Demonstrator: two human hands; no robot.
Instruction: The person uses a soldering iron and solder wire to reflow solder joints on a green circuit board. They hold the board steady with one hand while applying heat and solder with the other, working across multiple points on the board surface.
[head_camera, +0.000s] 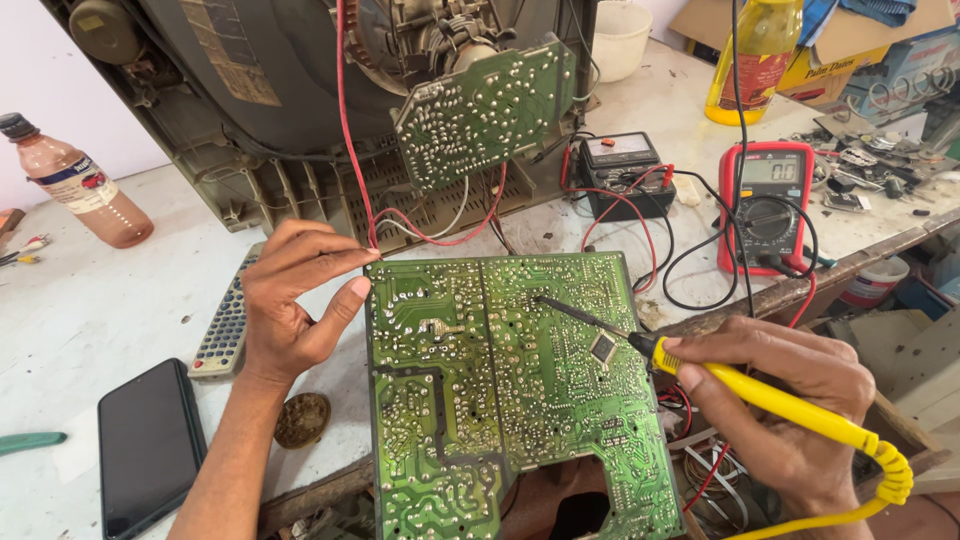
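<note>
Circuit board (510, 390): large, green, solder side up, lay at the front edge of the tabletop (90, 300), its near end overhanging. Judged stiff, light and fragile; best taken by its bare edges, clear of the solder points.

Left hand (290, 305): thumb and forefinger pinched the board's far left corner, beside a red wire (352, 140).

Right hand (790, 400): closed around the yellow handle of a soldering iron (700, 372), tip resting on the middle of the board. The coiled yellow cord looked springy.

Television chassis (300, 90): stood open at the far edge, a smaller board (485, 110) hanging from it.

Red meter (765, 200) and black meter (625, 170): toward the right edge, behind the board.

Remote control (225, 325), dark phone (150, 445) and small brown disc (302, 418): left of the board.

Brown bottle (75, 180): far left corner. Yellow bottle (755, 55): far right.
</note>
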